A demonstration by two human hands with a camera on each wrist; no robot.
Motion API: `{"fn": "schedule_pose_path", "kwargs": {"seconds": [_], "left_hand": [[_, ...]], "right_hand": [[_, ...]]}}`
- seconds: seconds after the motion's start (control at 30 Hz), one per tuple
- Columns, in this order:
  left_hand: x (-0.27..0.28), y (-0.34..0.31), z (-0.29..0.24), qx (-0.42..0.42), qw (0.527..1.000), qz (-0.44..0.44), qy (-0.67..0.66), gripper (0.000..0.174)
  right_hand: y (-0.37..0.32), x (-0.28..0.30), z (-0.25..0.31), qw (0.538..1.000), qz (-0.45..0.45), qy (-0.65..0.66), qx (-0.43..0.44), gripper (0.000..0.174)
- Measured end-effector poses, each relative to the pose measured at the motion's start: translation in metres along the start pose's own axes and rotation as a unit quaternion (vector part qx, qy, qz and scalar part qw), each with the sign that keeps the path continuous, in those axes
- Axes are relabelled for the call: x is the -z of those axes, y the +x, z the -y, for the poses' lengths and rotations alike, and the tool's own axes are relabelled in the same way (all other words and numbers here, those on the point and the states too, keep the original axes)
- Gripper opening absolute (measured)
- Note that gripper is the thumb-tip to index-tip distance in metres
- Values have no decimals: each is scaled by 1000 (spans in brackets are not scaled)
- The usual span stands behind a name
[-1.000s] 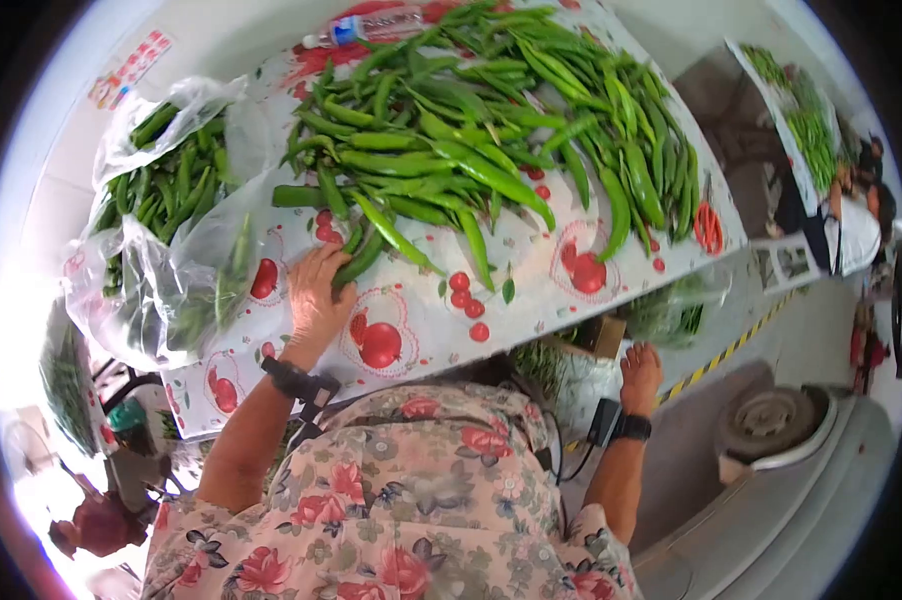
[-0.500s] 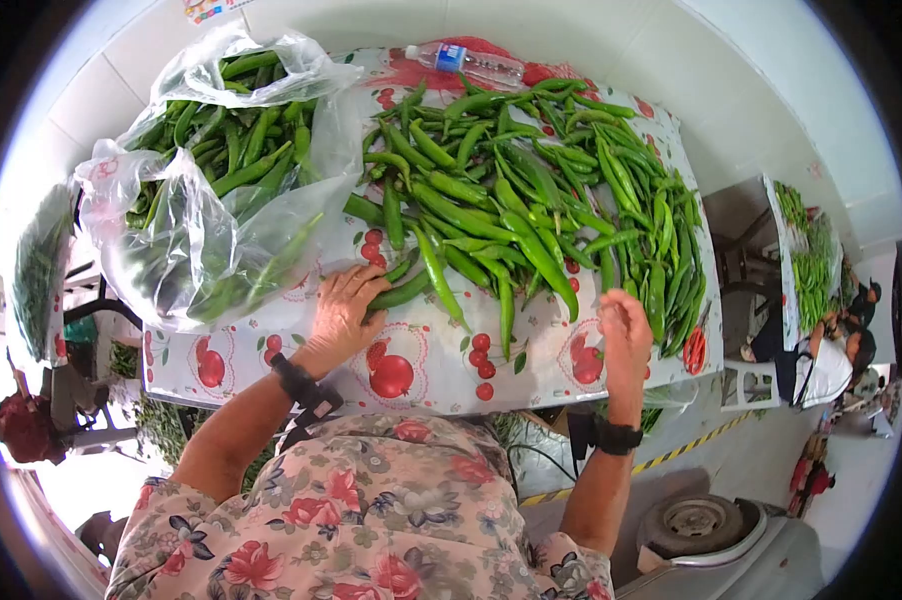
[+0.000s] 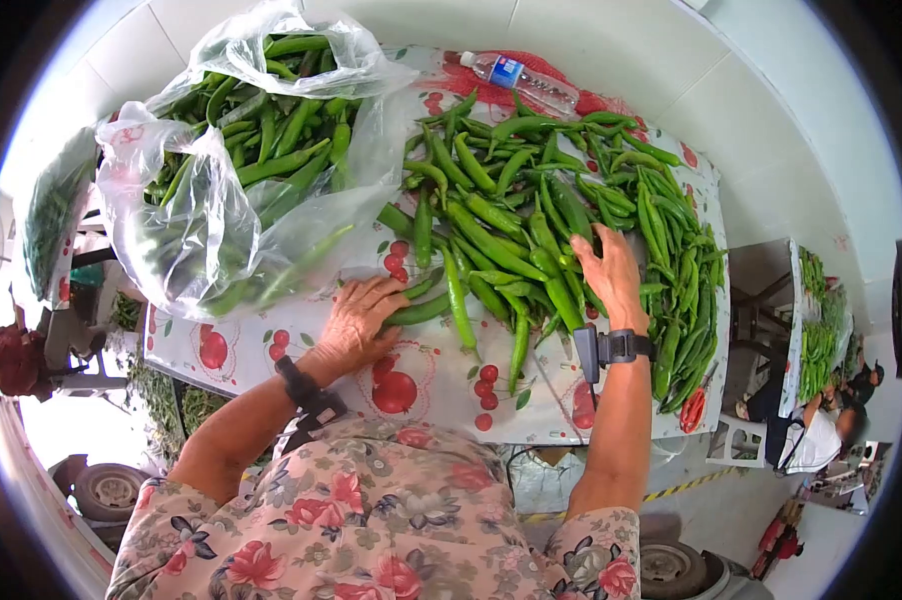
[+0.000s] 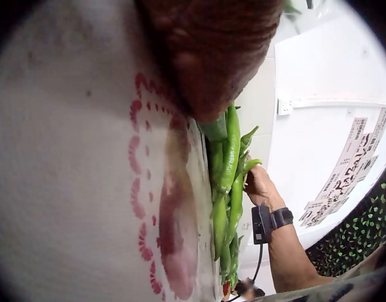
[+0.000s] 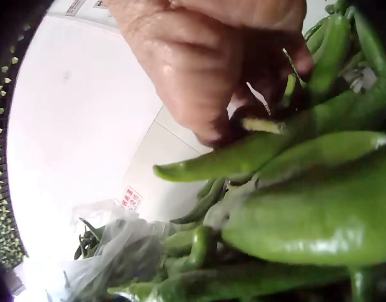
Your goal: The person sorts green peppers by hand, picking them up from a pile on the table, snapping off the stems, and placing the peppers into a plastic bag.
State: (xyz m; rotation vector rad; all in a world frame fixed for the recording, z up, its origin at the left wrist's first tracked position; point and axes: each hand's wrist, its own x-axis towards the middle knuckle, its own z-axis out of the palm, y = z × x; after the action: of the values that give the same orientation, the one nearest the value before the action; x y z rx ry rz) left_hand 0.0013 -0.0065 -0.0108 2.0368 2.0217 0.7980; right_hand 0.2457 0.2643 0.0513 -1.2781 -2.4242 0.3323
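Observation:
A big loose pile of long green peppers [image 3: 531,200] covers the far half of a table with a tomato-print cloth [image 3: 411,390]. My left hand [image 3: 363,318] lies on the cloth at the pile's near left edge. Its fingers curl over the butt ends of two or three peppers [image 3: 426,308], also seen as peppers [image 4: 226,170] under the left hand [image 4: 205,69]. My right hand [image 3: 611,268] is down on the pile's right side. In the right wrist view the right hand [image 5: 243,94] has thumb and fingers bent round the stem end of a pepper [image 5: 243,154].
A clear plastic bag [image 3: 221,180] stuffed with green peppers lies at the table's left. A water bottle [image 3: 526,80] lies at the far edge by the white tiled wall. Another table of peppers [image 3: 816,330] and a seated person [image 3: 821,430] are at the right.
My right hand rose from below the table edge, crossed over the cloth and came down on the pepper pile. The left hand stayed on the same peppers. The head view swung left.

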Motion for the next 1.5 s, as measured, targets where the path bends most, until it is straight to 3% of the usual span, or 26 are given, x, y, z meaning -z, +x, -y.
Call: {"fn": "schedule_pose_path", "kwargs": {"seconds": [0.2, 0.3, 0.37, 0.43, 0.57, 0.67, 0.8, 0.97, 1.13, 1.2, 1.3, 1.4, 1.5], "left_hand": [[1, 3, -1, -4, 1000, -6, 2, 44], [0, 2, 0, -5, 1000, -13, -3, 44], [-1, 1, 0, -6, 1000, -16, -5, 44], [-2, 1, 0, -8, 1000, -21, -2, 44], [-2, 3, -2, -2, 1000, -13, -1, 44], [0, 1, 0, -1, 1000, -13, 2, 44], [1, 1, -2, 10, 1000, 9, 5, 45], [0, 1, -1, 7, 1000, 1, 9, 45], [-2, 4, -2, -6, 1000, -20, 11, 42], [-3, 4, -2, -5, 1000, -7, 12, 44], [-3, 2, 0, 6, 1000, 8, 15, 47], [-1, 3, -1, 1, 1000, 11, 12, 46], [0, 4, -2, 4, 1000, 13, 10, 44]], "right_hand": [[-15, 9, 19, 996, -3, 89, -22, 38], [-27, -2, 17, 995, -69, 66, 19, 36], [-33, -1, 22, 993, -64, 99, -3, 35], [-37, 1, 31, 986, -53, 152, -33, 35], [-43, -7, 45, 982, -91, 164, 13, 39], [-44, -7, 58, 978, -90, 186, -1, 40], [-42, -8, 66, 979, -94, 178, 25, 39], [-40, -26, 92, 978, -101, 117, 138, 43], [-40, -48, 126, 963, -62, 178, 194, 27], [-50, -56, 135, 952, 16, 212, 221, 21], [-58, -48, 137, 938, 63, 285, 185, 16], [-53, -25, 117, 939, -24, 308, 153, 17], [-50, -4, 73, 968, -147, 169, 110, 33]]}}
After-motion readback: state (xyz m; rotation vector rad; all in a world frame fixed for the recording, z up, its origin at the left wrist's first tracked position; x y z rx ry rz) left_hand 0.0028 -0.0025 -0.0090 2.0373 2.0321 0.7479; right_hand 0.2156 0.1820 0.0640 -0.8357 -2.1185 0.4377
